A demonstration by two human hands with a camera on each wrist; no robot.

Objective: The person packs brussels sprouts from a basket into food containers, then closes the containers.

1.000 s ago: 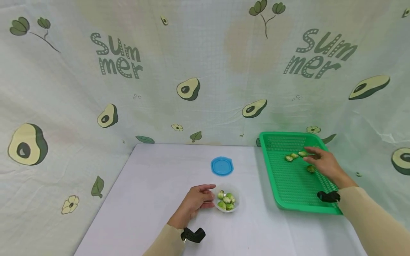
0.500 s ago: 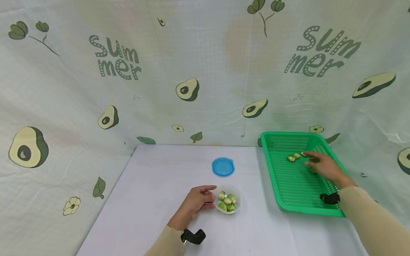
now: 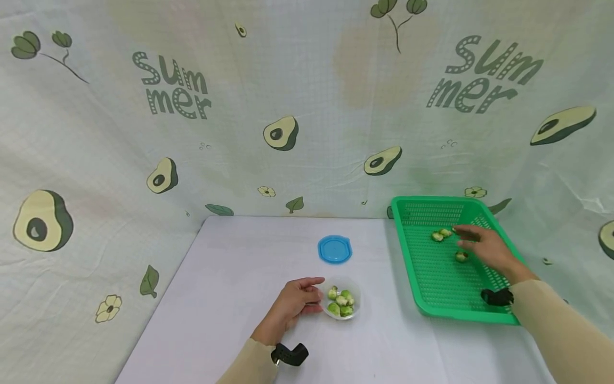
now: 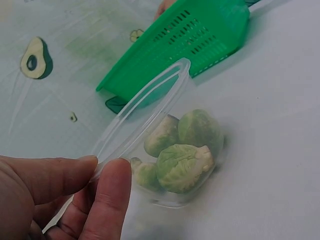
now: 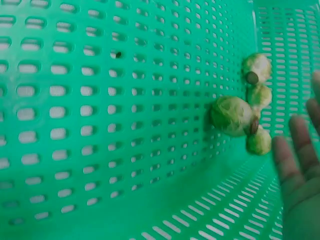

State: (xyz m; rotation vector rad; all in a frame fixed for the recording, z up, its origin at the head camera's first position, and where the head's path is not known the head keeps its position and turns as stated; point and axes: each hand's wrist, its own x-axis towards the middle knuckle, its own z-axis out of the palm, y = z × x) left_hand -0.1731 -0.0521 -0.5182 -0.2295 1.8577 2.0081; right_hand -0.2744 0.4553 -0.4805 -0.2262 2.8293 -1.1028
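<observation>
My left hand pinches the rim of a clear plastic bowl between thumb and finger. Inside the bowl lie several green Brussels sprouts, seen through its wall in the left wrist view. Over the green basket, my right hand reaches in with loosely extended fingers and holds nothing. A sprout lies on the basket floor just below that hand. Two more sprouts sit farther back, left of the fingertips. Another sprout is close to the fingertips, mostly hidden from the head view.
A blue lid lies flat on the white table, behind the bowl. The basket's raised rim borders the right hand's space. A printed curtain hangs along the table's back and sides.
My right hand has dipped slightly into the basket, and its fingertips now cover most of the rear right sprout. The nearer sprout shows slightly farther left. My left hand stays on the bowl.
</observation>
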